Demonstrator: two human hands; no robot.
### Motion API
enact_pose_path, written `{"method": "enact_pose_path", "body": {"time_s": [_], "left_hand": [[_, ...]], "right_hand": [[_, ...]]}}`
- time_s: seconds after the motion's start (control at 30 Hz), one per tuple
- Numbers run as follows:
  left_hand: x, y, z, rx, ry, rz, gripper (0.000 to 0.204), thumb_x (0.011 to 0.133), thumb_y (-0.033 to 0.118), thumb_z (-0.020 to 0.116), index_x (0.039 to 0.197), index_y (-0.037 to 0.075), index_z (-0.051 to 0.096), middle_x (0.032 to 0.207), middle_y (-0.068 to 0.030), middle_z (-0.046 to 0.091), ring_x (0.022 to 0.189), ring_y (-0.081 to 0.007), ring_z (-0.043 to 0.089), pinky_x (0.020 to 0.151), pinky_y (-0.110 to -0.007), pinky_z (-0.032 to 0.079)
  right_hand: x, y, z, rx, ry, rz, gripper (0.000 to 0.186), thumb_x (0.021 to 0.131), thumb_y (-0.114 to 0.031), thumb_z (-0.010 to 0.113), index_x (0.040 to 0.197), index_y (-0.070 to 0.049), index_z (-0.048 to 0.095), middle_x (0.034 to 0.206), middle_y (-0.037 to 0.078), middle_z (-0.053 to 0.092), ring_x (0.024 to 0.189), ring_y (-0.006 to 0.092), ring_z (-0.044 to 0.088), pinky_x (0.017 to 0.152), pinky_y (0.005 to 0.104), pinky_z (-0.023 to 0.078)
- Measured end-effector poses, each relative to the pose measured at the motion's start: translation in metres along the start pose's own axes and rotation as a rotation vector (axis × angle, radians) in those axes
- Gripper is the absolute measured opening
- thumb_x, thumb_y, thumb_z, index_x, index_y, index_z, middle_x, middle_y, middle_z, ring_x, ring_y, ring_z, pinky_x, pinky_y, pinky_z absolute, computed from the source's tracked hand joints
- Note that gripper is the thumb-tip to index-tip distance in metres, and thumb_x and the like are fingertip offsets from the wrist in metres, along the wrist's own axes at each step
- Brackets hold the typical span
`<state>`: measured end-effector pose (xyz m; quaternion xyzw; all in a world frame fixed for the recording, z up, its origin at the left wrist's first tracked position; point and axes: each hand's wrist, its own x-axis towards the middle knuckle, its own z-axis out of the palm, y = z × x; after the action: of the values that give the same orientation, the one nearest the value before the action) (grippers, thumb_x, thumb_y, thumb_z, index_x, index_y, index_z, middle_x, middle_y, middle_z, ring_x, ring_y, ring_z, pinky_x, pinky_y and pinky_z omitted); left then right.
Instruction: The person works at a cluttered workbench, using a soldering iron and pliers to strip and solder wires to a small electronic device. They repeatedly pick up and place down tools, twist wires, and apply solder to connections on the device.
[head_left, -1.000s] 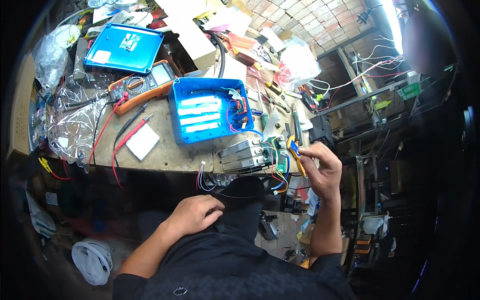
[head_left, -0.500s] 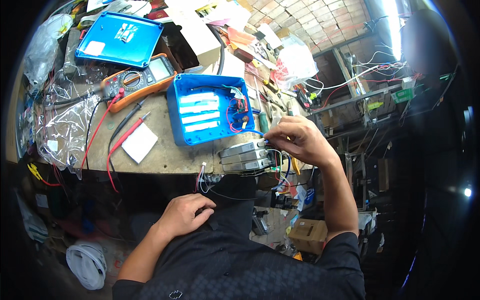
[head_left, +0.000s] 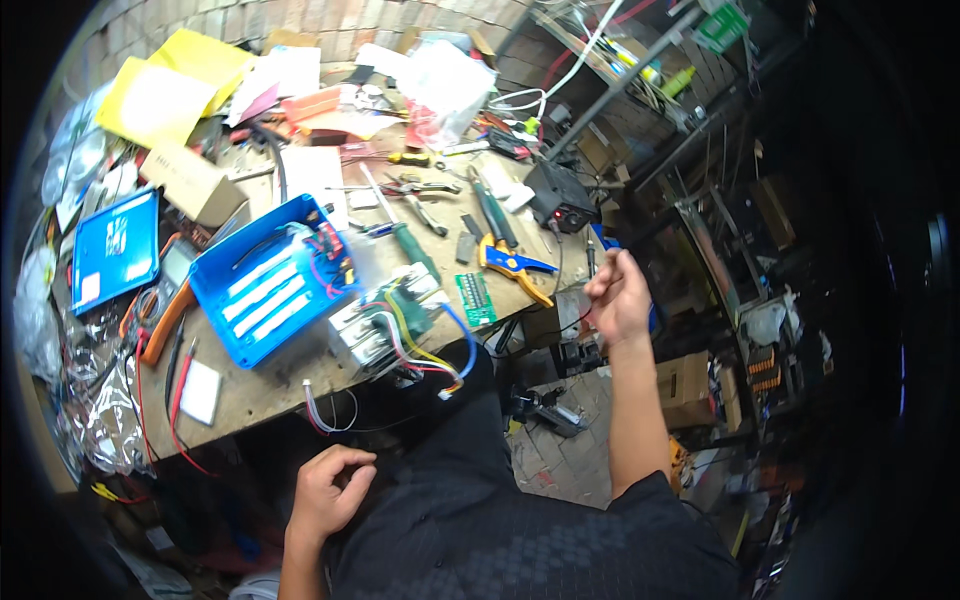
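Left hand (head_left: 331, 492) is lying near the lap, loosely curled, thumb standing off the index finger, grasping nothing visible. Its forearm is being cut off by the lower border. Dark shirt (head_left: 520, 545) is filling the foreground.

Right hand (head_left: 622, 300) is hovering just off the desk's right end, fingers bent inward; cannot tell whether they are grasping anything. A slim black tool (head_left: 591, 250) is standing right behind the fingertips, its lower part hidden; touching or apart, cannot tell.

The desk's (head_left: 262, 388) front edge is slanting up rightward. Plug leads (head_left: 308, 385) are hanging over it. The grey cell pack (head_left: 362, 333) is sitting close to this edge, blurred, its wires (head_left: 410, 355) spilling past. Bare wood is showing between pack and white pad (head_left: 201, 393). A green board (head_left: 476, 299) is lying right of the pack; yellow-blue pliers (head_left: 517, 263) are lying beyond, handles pointing at the edge.

The open blue box (head_left: 215, 277) is holding white strips (head_left: 265, 287), with tangled wires at its right end, hard to sort. It is partly hiding the multimeter (head_left: 168, 320). The blue lid (head_left: 116, 250) is lying farther left.

Farther back, a black unit (head_left: 562, 195) and a white bag (head_left: 445, 90) are standing; the right-hand rack is sinking into shadow.
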<state>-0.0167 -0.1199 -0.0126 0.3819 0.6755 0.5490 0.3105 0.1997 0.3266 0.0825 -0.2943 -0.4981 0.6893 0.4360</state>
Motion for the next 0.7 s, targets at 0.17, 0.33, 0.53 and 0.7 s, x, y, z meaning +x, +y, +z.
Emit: {"method": "enact_pose_path", "body": {"time_s": [0.17,0.33,0.53,0.7], "left_hand": [[0.005,0.008,0.018,-0.029,0.026,-0.020,0.010,0.090,0.000,0.072,0.099,-0.003,0.073,0.087,-0.0091,0.073,0.076,-0.0144,0.070,0.071,-0.026,0.054],[0.009,0.033,0.034,-0.026,0.064,-0.038,0.011,0.088,0.001,0.076,0.099,-0.001,0.075,0.088,-0.0094,0.073,0.077,-0.0165,0.070,0.070,-0.028,0.053],[0.013,0.063,0.039,0.139,0.024,0.089,0.011,0.088,0.005,0.077,0.098,0.000,0.075,0.088,-0.0117,0.074,0.078,-0.0215,0.071,0.071,-0.030,0.054],[0.010,0.081,0.030,0.169,0.114,0.130,0.011,0.089,0.004,0.078,0.098,0.000,0.075,0.086,-0.0098,0.073,0.074,-0.0178,0.069,0.065,-0.028,0.052]], "right_hand": [[-0.013,0.079,-0.048,0.260,0.306,0.413,0.037,0.099,-0.051,0.071,0.102,-0.014,0.070,0.079,0.001,0.066,0.068,0.0170,0.063,0.066,0.0353,0.054],[0.043,0.110,-0.080,0.698,0.506,0.307,0.050,0.091,-0.063,0.076,0.075,-0.017,0.064,0.064,-0.002,0.059,0.054,0.0106,0.053,0.055,0.0274,0.047],[0.091,0.128,-0.130,0.786,0.631,0.098,0.054,0.104,-0.061,0.057,0.078,-0.014,0.049,0.058,-0.004,0.048,0.047,0.0082,0.049,0.043,0.0220,0.045],[0.120,0.143,-0.186,0.726,0.638,0.018,0.040,0.108,-0.036,0.046,0.090,-0.005,0.064,0.076,0.005,0.070,0.064,0.0182,0.066,0.056,0.0289,0.054]]}}
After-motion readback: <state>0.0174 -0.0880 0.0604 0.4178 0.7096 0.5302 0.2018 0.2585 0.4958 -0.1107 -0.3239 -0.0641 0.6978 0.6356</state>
